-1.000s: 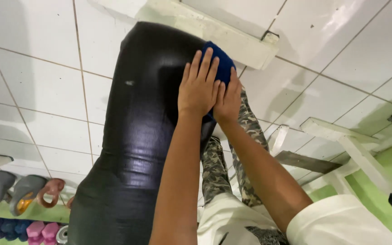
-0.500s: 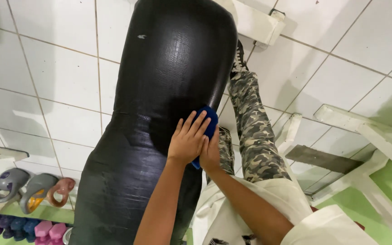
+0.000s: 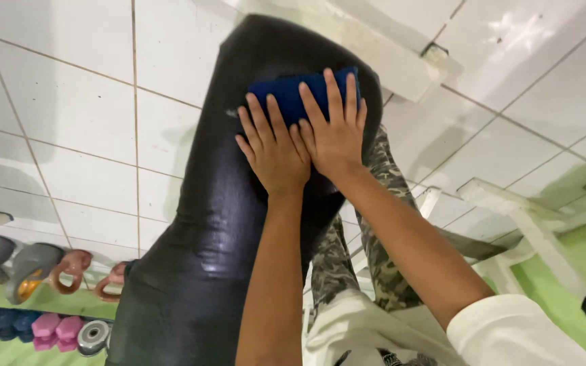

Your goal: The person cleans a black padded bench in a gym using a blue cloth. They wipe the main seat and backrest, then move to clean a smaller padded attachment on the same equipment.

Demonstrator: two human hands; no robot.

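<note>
Two hands are all I have in view, both pressed flat with fingers spread on a blue cloth [image 3: 300,95] that lies against the far end of a black bag [image 3: 218,224]. My left hand [image 3: 274,150] sits on the near left part of the cloth, palm down on the bag's glossy skin, fingers open rather than curled. My right hand [image 3: 334,132] lies just beside it, touching it along the thumb side, fingertips reaching over the cloth's far edge. Neither hand grips; they only press. Camouflage trousers [image 3: 381,264] show to the right of the bag, and a white sleeve [image 3: 510,335] covers my right upper arm. Kettlebells [image 3: 28,268] and small dumbbells [image 3: 55,329] stand at the near left, on what may be a green mat, though that corner is dim. White tiles [image 3: 69,102] fill the left.
</note>
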